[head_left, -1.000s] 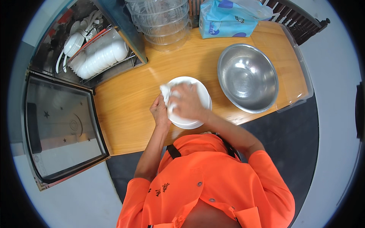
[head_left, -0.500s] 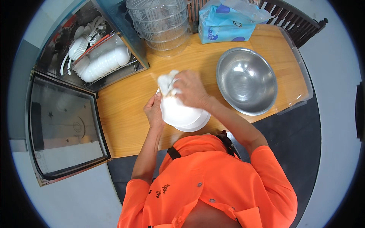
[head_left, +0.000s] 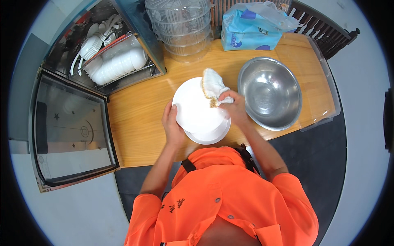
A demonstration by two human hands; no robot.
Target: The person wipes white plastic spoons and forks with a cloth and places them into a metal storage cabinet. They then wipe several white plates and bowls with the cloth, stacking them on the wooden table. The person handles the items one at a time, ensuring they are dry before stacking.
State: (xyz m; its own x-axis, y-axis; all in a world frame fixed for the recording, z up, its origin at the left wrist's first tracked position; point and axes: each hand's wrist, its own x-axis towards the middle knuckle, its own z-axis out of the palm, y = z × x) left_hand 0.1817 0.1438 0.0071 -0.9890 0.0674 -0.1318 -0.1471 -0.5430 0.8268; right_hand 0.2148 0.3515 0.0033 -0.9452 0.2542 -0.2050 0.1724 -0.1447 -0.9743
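A round white plate (head_left: 193,104) is held up by its left edge in my left hand (head_left: 173,125), the thumb on its face and the fingers behind. My right hand (head_left: 236,107) is closed on a white cloth (head_left: 214,84) with a tan-brown edge. That cloth hangs over the plate's right side, touching or just above it. Beneath the held plate, more white dishware (head_left: 211,137) shows near the table's front edge; how many pieces there are is hidden.
On the wooden table (head_left: 135,135), a steel basin (head_left: 271,94) stands right of my hands. A dish cabinet (head_left: 158,61) at the left holds white bowls (head_left: 119,67), its glass door (head_left: 74,135) hanging open. Clear stacked tiers (head_left: 180,28) and a blue tissue pack (head_left: 252,33) stand behind.
My right hand has moved right and down from the plate's upper left with the cloth. The held plate now shows its face flatter, and the view has shifted slightly.
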